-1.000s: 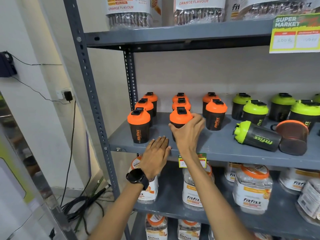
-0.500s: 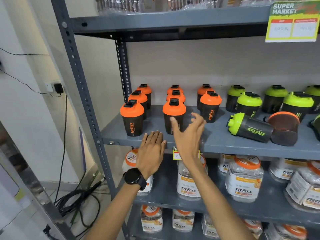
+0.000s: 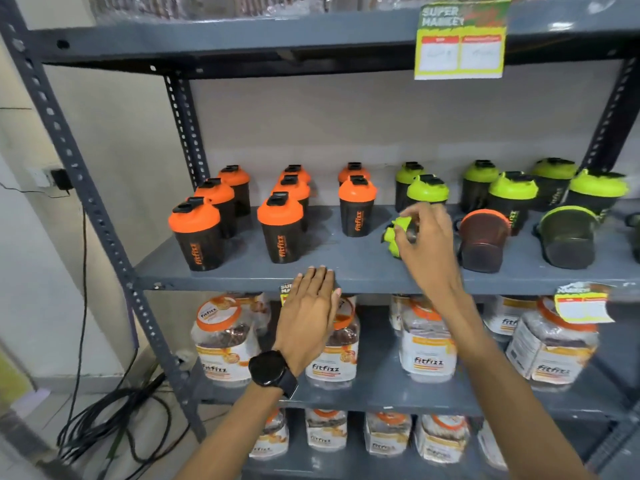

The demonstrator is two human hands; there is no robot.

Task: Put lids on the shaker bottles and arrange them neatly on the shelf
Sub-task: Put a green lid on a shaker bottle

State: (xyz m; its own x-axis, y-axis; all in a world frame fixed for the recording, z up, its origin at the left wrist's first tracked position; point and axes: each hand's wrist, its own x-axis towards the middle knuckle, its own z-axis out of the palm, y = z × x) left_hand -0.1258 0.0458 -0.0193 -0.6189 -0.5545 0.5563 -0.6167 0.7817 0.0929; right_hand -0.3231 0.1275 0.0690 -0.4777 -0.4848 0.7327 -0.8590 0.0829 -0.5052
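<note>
Now that your right hand point(image 3: 424, 237) has left the orange bottle point(image 3: 281, 227) upright in its row, its fingers curl around the tipped green bottle point(image 3: 398, 233), next to stand; left hand point(image 3: 308, 310) lies flat, empty, on the shelf point(image 3: 242, 275) edge.

The left hand point(image 3: 308, 317), low in the centre of the frame, lies flat with fingers together and pointing up, a black watch on its wrist. The right hand point(image 3: 427, 247), right of centre, reaches higher, fingers curled loosely with gaps between them.

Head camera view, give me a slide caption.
Right hand reaches the toppled green shaker; left hand rests at the shelf edge.
</note>
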